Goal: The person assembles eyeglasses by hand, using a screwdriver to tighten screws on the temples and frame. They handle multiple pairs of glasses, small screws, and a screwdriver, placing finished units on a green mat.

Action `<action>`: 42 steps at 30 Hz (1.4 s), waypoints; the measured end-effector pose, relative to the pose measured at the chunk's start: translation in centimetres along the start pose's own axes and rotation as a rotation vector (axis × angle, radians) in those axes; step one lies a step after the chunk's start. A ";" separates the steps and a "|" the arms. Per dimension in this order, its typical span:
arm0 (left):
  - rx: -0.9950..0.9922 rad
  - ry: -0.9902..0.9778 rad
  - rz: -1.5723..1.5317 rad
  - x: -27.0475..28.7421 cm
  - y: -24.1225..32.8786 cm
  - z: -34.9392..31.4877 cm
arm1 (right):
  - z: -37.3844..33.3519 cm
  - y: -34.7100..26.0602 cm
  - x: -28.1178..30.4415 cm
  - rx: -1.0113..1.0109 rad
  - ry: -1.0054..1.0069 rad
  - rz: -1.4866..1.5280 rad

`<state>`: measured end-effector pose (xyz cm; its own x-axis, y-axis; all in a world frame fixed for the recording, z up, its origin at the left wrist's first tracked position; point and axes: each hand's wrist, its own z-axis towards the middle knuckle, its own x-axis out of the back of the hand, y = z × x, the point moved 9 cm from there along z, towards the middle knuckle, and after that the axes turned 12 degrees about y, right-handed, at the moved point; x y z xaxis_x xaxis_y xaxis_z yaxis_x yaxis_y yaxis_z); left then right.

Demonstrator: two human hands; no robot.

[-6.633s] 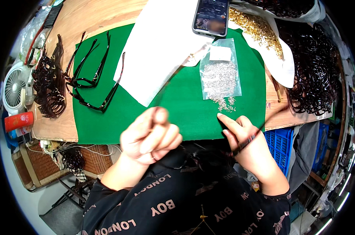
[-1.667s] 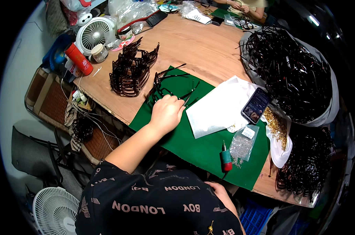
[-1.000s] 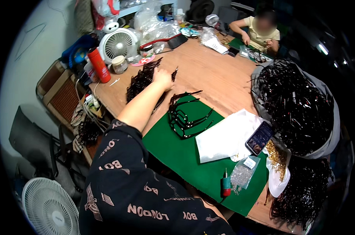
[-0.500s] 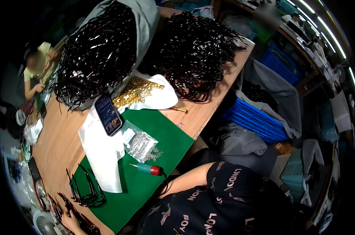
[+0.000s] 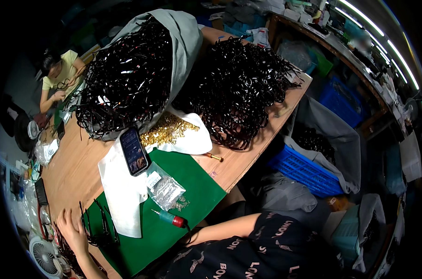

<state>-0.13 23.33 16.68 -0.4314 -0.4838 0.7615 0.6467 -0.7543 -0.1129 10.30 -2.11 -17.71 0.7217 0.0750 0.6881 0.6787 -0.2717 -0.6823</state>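
At the lower left of the frame, the left hand [image 5: 72,232] sits with its fingers parted, just beside the dark eyeglass frames [image 5: 101,240], which stand on the green mat [image 5: 146,253] with their temples pointing up the frame. Partly behind the wrist is a stack of dark pieces [image 5: 66,251]. The right forearm [image 5: 232,227] enters at lower centre; its hand is hidden, so I cannot tell how those fingers are set. Near it lies a teal-and-red corded tool [image 5: 169,217]. Higher on the surface [image 5: 80,172] are a clear bag of small silver pieces [image 5: 167,193] and a phone [image 5: 134,152].
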 end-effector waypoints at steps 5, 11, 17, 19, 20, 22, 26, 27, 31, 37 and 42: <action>-0.138 -0.050 -0.298 0.0 12.9 5.8 | -12.5 -0.9 13.5 0.270 -0.490 0.457; -0.508 -0.179 -0.923 -1.8 32.8 13.9 | -14.4 9.5 51.6 0.028 0.885 0.547; -0.460 -0.109 -1.082 -13.8 50.7 25.8 | -10.1 21.6 68.0 -0.505 1.117 -0.849; -0.208 -0.221 -0.982 -19.9 54.0 29.8 | -7.6 25.5 69.3 -0.607 0.887 -0.528; -0.104 -0.336 -1.012 -21.7 55.2 31.2 | -6.9 26.5 69.4 -0.569 0.922 -0.396; 0.119 -0.529 -1.104 -25.3 56.2 32.6 | -4.6 26.0 69.3 -0.481 0.807 -0.293; 0.027 -0.607 -1.161 -26.6 60.5 32.7 | -3.4 25.9 68.9 -0.275 0.873 -0.161; 0.073 -0.426 -1.015 -25.8 60.1 32.7 | -3.1 25.2 68.5 -0.266 0.852 -0.109; 0.238 -0.474 -1.977 -23.4 60.4 32.7 | -4.5 21.8 67.7 -0.085 0.929 0.404; 0.031 0.044 -1.946 -9.4 51.6 30.9 | -9.1 10.0 64.4 0.151 1.098 0.259; 0.092 0.321 -1.983 0.3 37.9 24.3 | -9.2 -2.8 58.2 0.366 1.076 0.373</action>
<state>39.55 5.33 28.16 -0.5192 0.7773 -0.3553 -0.7564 -0.2244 0.6144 49.19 -5.78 26.47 0.5172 -0.8393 0.1677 0.5760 0.1964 -0.7935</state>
